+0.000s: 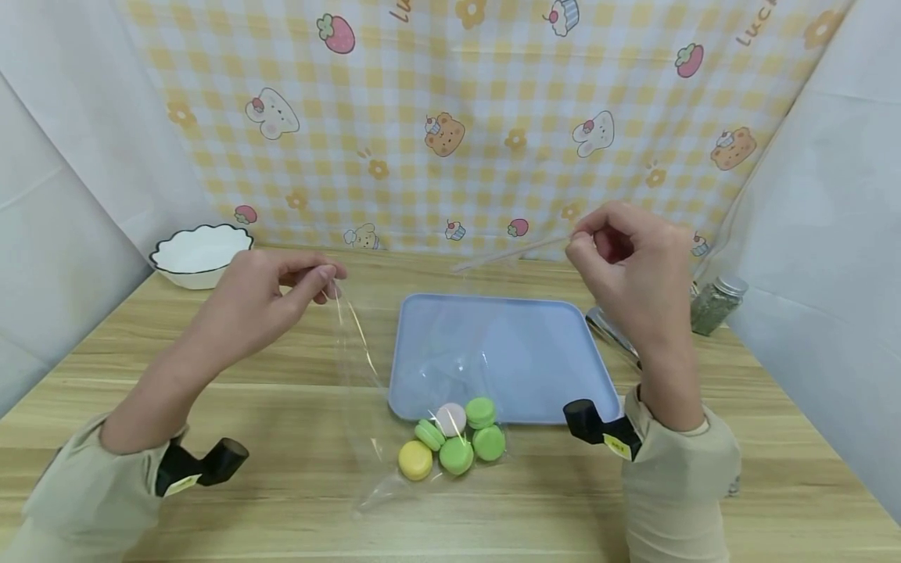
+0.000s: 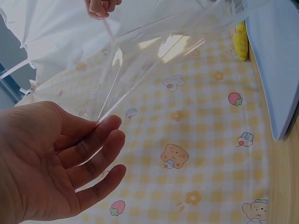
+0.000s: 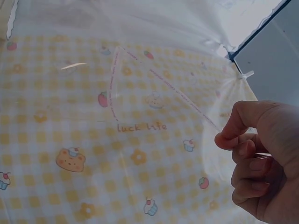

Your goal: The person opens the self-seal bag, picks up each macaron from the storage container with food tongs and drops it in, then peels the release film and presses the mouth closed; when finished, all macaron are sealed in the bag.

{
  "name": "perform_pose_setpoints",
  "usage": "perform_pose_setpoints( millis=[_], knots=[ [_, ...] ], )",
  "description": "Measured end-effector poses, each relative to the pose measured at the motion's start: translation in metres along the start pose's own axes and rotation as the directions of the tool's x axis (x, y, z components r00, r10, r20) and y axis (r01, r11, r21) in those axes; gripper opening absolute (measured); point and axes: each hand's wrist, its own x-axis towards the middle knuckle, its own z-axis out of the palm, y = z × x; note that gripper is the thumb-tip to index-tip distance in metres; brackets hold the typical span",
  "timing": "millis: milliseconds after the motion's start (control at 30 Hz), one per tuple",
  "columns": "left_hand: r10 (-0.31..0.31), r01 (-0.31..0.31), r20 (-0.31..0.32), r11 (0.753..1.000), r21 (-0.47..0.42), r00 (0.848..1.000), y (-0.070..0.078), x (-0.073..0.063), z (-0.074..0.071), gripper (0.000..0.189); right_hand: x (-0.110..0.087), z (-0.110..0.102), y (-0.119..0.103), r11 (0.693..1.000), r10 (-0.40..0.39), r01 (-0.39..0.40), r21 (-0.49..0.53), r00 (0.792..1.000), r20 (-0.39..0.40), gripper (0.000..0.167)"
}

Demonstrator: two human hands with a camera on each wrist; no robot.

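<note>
A clear plastic bag (image 1: 383,493) hangs between my two hands, its mouth spread wide. Low in it lie several green macarons (image 1: 456,455), a yellow macaron (image 1: 415,460) and a pale pink macaron (image 1: 450,420). My left hand (image 1: 271,293) pinches one side of the bag's mouth between thumb and index finger, the other fingers loosely bent in the left wrist view. Higher up on the right, my right hand (image 1: 637,270) pinches the opposite edge of the mouth. Small reddish print runs along that edge strip (image 3: 182,95) in the right wrist view.
Behind the bag a light blue tray (image 1: 535,352) lies on the wooden table (image 1: 267,438), partly overlapped by it. A white scalloped bowl (image 1: 193,270) stands back left. At right are a jar of green flakes (image 1: 716,306) and a metal utensil (image 1: 611,330), partly hidden by my right hand.
</note>
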Motion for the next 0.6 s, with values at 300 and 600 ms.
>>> perform_pose_setpoints(
  millis=[300, 600],
  knots=[
    [-0.025, 0.025, 0.001, 1.0, 0.008, 1.0, -0.0043, 0.0009, -0.0004, 0.017, 0.001, -0.0025, 0.0024, 1.0, 0.013, -0.013, -0.013, 1.0, 0.013, 0.014],
    [-0.03, 0.03, 0.0, 0.999, 0.011, 1.0, -0.0065, 0.0007, -0.0003, 0.017, 0.0031, -0.0094, 0.01, 0.997, 0.065, -0.065, -0.033, 0.998, -0.003, 0.015]
  ],
)
